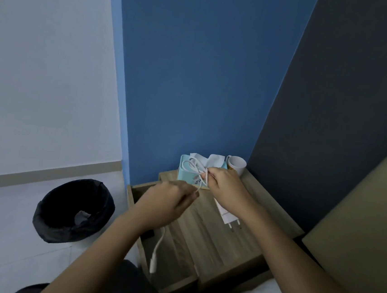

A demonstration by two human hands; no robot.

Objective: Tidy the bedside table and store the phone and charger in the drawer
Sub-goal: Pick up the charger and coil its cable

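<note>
While the right hand (225,185) is pinching the coiled cable (194,167), the left hand (165,202) is gripping its tail; light and floppy, it is best held at the loops, plug (228,217) dangling below the right wrist.

**Count of things by the bed**

Two hands: a left hand (167,203) and a right hand (227,187). One white cable (191,166), with one plug end (153,264) hanging down. One white charger block (227,214). One wooden table (230,239) with one open drawer (135,196). One tissue box (185,171). One white cup (236,164). One black bin (74,210) on the floor.
</note>
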